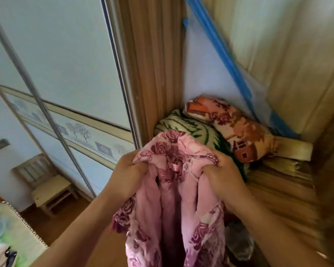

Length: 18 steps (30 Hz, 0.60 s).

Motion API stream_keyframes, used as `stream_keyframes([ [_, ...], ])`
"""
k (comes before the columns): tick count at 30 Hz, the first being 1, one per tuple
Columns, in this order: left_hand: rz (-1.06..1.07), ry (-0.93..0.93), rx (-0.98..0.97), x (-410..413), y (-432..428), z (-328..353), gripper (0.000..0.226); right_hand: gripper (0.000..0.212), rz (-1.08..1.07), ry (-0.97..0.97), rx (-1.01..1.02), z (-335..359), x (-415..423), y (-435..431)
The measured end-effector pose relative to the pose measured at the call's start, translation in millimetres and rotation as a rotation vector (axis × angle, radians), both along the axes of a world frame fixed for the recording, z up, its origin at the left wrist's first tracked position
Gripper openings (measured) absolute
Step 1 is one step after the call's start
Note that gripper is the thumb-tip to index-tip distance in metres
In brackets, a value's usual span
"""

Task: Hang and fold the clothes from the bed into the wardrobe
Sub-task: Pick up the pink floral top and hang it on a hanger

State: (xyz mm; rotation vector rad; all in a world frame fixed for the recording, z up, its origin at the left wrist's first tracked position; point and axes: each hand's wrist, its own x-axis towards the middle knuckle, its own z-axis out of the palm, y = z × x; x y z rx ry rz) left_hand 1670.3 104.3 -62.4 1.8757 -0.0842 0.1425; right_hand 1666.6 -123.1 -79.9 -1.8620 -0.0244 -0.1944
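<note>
Pink rose-print garment: glossy, small ribbon bow at its top edge, hanging in long folds | left hand and right hand each clenching its bunched top edge | sitting at the open wardrobe, just before a green-and-cream blanket.

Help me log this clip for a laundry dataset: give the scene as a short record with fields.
held item: pink rose-print garment, bunched, hanging down
left hand: grips the garment's top edge, left side
right hand: grips the top edge, right side
place: wardrobe, open, wooden inner wall ahead
inside: green-and-cream folded textile and orange patterned bundle beside it, both behind the garment
sliding door: pale blue, to the left
floor: small wooden chair by the door
</note>
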Motion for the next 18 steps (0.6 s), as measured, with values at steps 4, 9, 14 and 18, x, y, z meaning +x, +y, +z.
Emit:
stream_keyframes([
  [4,-0.078,-0.083,-0.026,16,-44,33,0.023,0.045,-0.075,-0.114,0.004,32,1,-44],
  [9,-0.223,-0.181,-0.108,47,-100,65,0.013,0.05,-0.189,-0.208,0.006,69,11,-88],
  [14,-0.252,-0.216,-0.114,87,-142,98,0.017,0.041,-0.29,-0.239,0.052,98,34,-120],
  [18,-0.285,-0.28,-0.075,127,-167,148,0.029,0.053,-0.328,-0.37,0.217,147,54,-140],
])
